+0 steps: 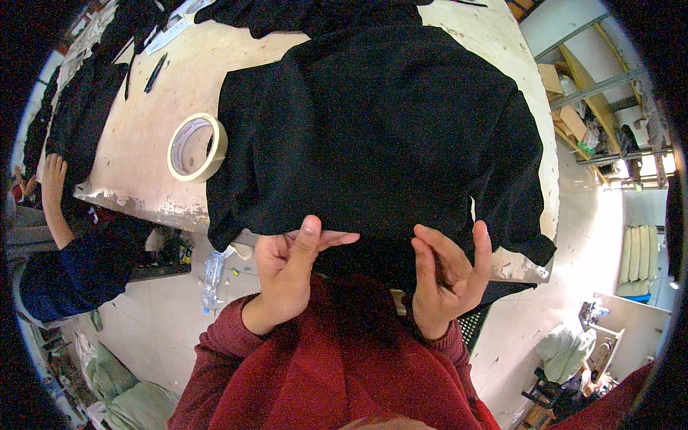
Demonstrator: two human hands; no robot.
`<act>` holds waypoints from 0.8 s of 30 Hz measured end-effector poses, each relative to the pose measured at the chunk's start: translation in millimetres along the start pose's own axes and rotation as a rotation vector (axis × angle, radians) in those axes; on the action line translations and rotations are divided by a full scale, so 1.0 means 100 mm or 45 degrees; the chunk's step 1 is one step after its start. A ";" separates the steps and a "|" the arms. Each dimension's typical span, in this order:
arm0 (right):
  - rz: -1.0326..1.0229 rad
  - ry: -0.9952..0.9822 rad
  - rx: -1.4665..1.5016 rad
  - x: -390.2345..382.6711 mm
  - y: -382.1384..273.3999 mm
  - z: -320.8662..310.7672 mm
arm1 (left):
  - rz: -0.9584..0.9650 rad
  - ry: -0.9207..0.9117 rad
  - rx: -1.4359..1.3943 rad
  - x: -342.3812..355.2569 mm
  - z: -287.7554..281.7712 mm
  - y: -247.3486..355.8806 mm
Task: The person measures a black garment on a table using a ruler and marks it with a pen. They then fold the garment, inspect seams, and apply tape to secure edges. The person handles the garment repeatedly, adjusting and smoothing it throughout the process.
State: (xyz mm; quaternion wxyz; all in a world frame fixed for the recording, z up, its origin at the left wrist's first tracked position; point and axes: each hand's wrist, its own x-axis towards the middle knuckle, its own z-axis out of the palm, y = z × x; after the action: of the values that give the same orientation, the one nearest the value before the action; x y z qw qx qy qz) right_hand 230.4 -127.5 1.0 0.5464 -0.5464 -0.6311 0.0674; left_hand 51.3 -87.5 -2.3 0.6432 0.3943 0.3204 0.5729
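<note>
A black cloth garment (pixel 380 136) lies spread over the table, its near edge hanging past the tabletop toward me. My left hand (pixel 290 269) holds that near edge, thumb on top and fingers stretched along the underside, partly covered by cloth. At the same edge, further right, my right hand (pixel 448 283) is turned palm up. Its fingers touch the hem lightly, and the thumb stands apart from them. Left of the garment, a roll of cream masking tape (pixel 215 161) rests against the cloth.
The worn pale table (pixel 154 136) has a chipped front edge. A small dark tool (pixel 155 72) lies on it, near more black cloth (pixel 89 107) at the left. There, a co-worker's hand (pixel 54 172) reaches in. A plastic bottle (pixel 213 279) lies on the floor.
</note>
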 end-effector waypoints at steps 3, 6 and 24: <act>0.092 0.101 0.119 0.05 -0.02 0.05 | 0.117 -0.114 -0.064 0.04 -0.03 0.02; 0.222 0.194 0.484 0.07 -0.06 0.05 | 0.045 -0.046 -0.079 0.04 -0.03 0.05; 0.496 -0.085 0.378 -0.03 -0.52 -0.06 | 0.122 0.019 0.146 -0.15 0.05 0.09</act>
State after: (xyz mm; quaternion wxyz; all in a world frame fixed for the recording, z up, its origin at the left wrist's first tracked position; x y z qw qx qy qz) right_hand 202.3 -152.8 36.9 0.5763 -0.5688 -0.5149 0.2816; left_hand 48.7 -103.0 7.5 0.5889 0.4410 0.3384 0.5867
